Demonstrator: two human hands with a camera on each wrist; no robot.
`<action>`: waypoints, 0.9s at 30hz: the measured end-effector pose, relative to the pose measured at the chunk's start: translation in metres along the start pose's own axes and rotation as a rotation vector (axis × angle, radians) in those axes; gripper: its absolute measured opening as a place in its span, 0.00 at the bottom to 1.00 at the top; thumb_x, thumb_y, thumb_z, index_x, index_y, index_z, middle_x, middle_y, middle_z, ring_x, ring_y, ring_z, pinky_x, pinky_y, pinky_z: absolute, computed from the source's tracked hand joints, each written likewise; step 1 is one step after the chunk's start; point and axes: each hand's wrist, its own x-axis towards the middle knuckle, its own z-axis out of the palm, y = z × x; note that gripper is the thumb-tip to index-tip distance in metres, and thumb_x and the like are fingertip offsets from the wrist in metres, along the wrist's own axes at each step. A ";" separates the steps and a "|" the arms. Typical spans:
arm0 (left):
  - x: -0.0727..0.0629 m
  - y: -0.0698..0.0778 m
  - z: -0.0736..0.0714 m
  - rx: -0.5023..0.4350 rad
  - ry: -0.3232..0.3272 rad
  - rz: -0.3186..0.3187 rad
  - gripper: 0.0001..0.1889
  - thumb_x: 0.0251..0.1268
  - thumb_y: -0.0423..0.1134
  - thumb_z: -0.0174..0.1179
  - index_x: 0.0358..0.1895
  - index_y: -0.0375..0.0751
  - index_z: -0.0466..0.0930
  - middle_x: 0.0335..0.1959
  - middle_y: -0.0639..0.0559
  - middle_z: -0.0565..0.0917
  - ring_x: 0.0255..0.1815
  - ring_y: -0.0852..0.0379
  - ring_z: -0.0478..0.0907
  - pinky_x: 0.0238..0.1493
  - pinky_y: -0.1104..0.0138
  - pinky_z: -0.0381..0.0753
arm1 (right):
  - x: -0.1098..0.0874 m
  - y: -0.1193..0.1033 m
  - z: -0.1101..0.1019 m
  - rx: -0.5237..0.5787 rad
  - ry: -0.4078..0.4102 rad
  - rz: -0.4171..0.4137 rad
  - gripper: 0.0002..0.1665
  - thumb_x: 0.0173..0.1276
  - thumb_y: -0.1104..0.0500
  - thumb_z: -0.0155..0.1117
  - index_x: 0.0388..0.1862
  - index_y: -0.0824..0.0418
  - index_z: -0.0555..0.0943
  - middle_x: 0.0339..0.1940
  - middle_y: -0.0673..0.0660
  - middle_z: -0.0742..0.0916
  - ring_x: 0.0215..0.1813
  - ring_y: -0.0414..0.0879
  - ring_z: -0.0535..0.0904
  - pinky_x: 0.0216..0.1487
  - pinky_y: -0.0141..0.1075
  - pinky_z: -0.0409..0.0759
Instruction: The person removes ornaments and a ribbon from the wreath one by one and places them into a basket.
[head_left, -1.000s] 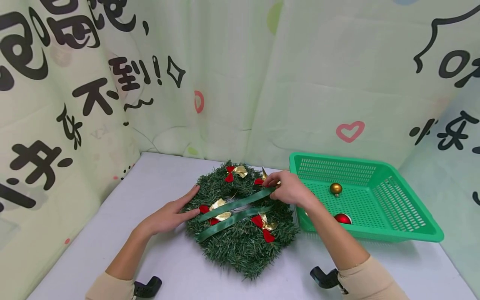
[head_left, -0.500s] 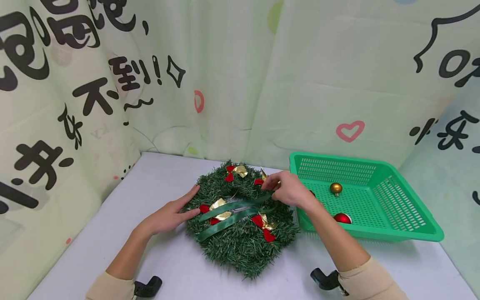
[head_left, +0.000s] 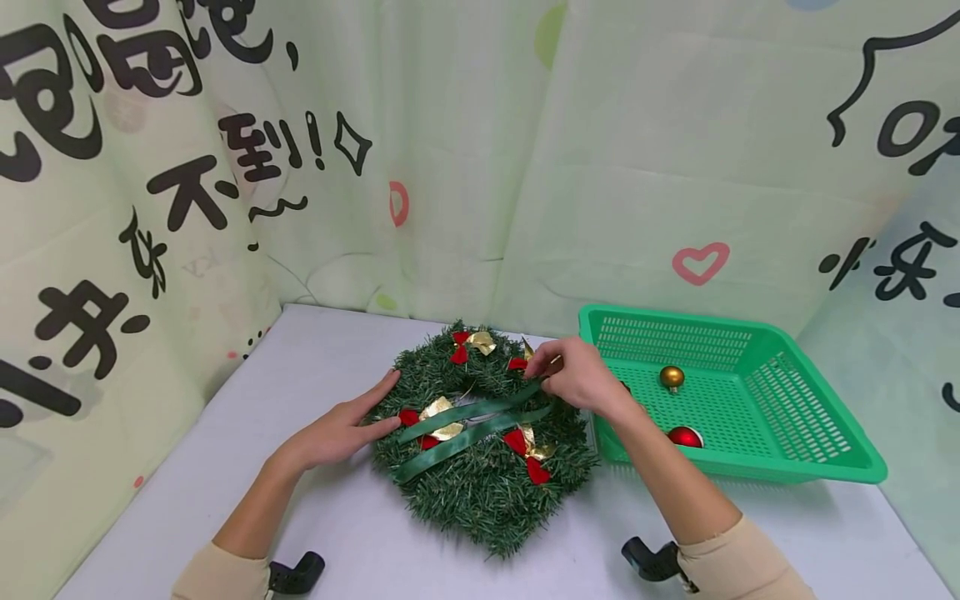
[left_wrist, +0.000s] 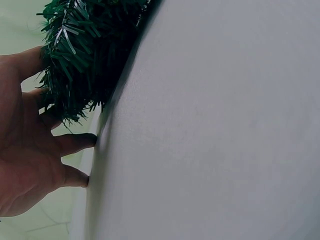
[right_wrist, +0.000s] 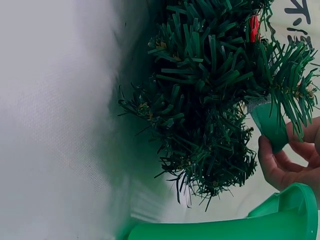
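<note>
A green artificial wreath with red bows and gold leaves lies on the table. Two lengths of dark green ribbon cross its middle. At its left edge, my left hand rests with fingers spread; the left wrist view has the left hand with some fingers against the needles and others down at the tabletop. Over the wreath's upper right, my right hand pinches the ribbon. Seen from the right wrist, the ribbon is between thumb and fingers of the right hand, beside the needles.
A green plastic basket stands right of the wreath, close to my right forearm. Inside it are a gold bauble and a red bauble. Printed curtains enclose the white table.
The upper ribbon length has gone from straight to slightly slack, sagging toward the wreath. My right hand has shifted a little while at the ribbon; the left hand stays put.
</note>
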 end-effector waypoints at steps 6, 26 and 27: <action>0.000 0.000 0.000 0.000 -0.003 -0.002 0.42 0.82 0.58 0.51 0.87 0.53 0.39 0.88 0.47 0.43 0.86 0.37 0.46 0.81 0.37 0.54 | 0.002 -0.001 0.000 -0.044 -0.003 0.019 0.17 0.56 0.77 0.66 0.38 0.59 0.90 0.41 0.56 0.89 0.44 0.50 0.85 0.35 0.37 0.78; 0.001 0.000 0.000 -0.002 -0.001 0.003 0.42 0.82 0.58 0.51 0.87 0.53 0.39 0.88 0.47 0.43 0.86 0.37 0.46 0.81 0.37 0.53 | 0.000 -0.004 -0.009 -0.018 0.107 0.013 0.12 0.60 0.74 0.69 0.34 0.59 0.91 0.36 0.56 0.92 0.39 0.47 0.87 0.37 0.37 0.81; 0.001 0.000 0.000 -0.002 -0.001 0.004 0.42 0.82 0.58 0.51 0.87 0.53 0.39 0.88 0.47 0.43 0.86 0.37 0.46 0.81 0.37 0.53 | 0.000 -0.004 -0.010 -0.013 0.110 0.016 0.13 0.60 0.74 0.69 0.34 0.59 0.91 0.35 0.56 0.92 0.39 0.48 0.87 0.37 0.37 0.81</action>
